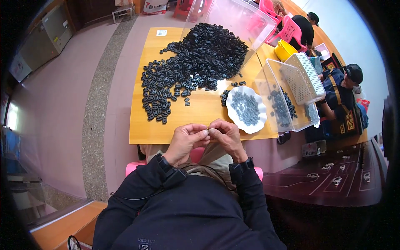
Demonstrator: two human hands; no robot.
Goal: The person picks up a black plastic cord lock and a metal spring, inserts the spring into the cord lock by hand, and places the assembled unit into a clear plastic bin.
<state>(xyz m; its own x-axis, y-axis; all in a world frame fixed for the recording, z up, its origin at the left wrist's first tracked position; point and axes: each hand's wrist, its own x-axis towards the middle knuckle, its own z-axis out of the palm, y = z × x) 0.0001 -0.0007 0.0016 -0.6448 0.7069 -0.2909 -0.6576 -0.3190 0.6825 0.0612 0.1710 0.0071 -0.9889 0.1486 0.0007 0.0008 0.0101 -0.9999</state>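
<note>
dark long-sleeved top [187,208] | pale print [145,246] | black strapped wrist boxes [174,177] | thin black cables [141,198] | beige trousers [217,156]

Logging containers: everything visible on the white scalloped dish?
The white dish is round with a wavy rim, smooth-looking, perhaps plastic or ceramic. It sits upright on the tabletop, holding a spread of small greyish pieces. Black pieces lie by its left rim; contact is unclear. The right hand is near but not holding it.

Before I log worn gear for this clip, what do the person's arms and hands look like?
The left hand and right hand are gloveless. The sleeves are long and dark. Black boxy devices are strapped at both wrists; a thin dark cable trails near the left one.
</note>
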